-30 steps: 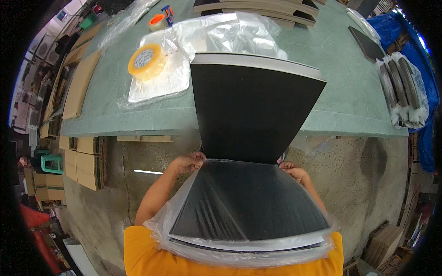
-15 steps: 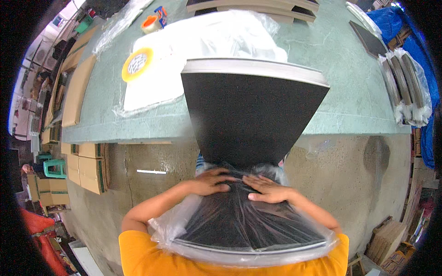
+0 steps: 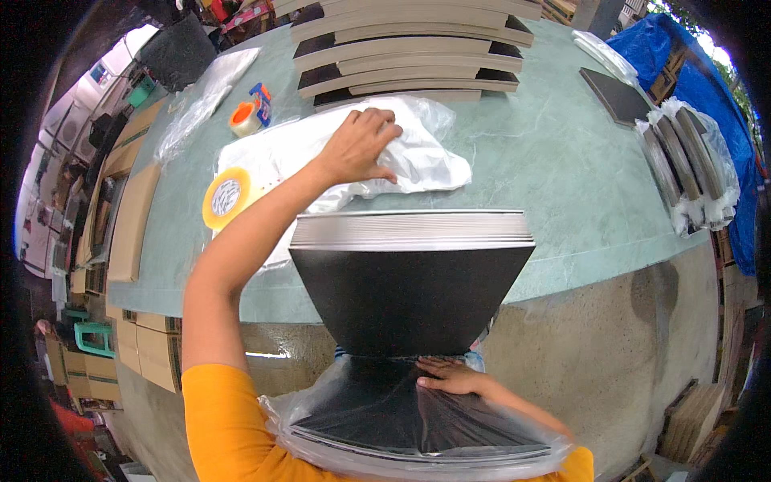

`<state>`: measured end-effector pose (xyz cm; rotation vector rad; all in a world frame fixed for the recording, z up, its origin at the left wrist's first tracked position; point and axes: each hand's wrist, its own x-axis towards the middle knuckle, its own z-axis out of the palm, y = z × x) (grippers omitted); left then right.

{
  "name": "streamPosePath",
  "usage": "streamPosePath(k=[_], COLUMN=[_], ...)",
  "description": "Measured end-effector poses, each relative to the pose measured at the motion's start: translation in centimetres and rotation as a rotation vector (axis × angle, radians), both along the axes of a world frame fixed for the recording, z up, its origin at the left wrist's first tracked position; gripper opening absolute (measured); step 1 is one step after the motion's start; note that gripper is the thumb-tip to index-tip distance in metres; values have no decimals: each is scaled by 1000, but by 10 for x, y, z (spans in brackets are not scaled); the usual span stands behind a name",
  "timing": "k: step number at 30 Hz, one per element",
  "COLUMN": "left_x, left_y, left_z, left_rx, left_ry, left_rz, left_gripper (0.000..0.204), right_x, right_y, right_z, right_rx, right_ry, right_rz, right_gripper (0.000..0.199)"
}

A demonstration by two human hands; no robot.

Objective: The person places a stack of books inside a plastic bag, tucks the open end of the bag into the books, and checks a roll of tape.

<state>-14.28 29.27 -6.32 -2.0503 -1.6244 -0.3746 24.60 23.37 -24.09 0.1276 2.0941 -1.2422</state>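
Note:
My left hand [image 3: 359, 149] reaches over a pile of white clear-plastic bags [image 3: 434, 165] on the table, its fingers bent and the thumb apart from them. It is open, and whether the fingertips touch the top bag I cannot tell. My right hand [image 3: 450, 376] lies flat and open on a stack of black boards wrapped in clear plastic [image 3: 361, 406], held against my body. In front of it another stack of black boards with white edges [image 3: 409, 297] leans up against the table edge, unwrapped.
A yellow roll of tape [image 3: 226, 199] lies on the bags' left side, with a tape dispenser [image 3: 247, 116] behind it. Stacked boards [image 3: 409, 60] stand at the back of the green table [image 3: 570, 185]. Wrapped bundles [image 3: 683, 165] sit at the right edge; cardboard boxes [image 3: 152, 353] stand at left.
My left hand has left the wrapped stack and gone forward and up to the plastic bags. My right hand stays on the wrapped stack. The view has tilted up, showing more of the far table.

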Motion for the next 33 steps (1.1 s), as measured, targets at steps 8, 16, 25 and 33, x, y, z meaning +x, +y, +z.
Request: streamPosePath(k=[8, 16, 25, 33], left_x=[-15, -61, -73, -55], left_y=[34, 46, 41, 30], left_z=[14, 32, 42, 111], left_rx=[-10, -38, -24, -150], left_ry=[-314, -1361, -1024, -890], left_rz=[-41, 324, 567, 474], left_gripper=[16, 22, 27, 21], right_x=[-6, -18, -5, -2], right_y=[5, 43, -5, -10], right_z=[3, 73, 82, 73], right_rx=[-30, -71, -449, -259], right_ry=[10, 329, 187, 169], right_rz=[-30, -346, 116, -15], right_gripper=[72, 43, 68, 78])
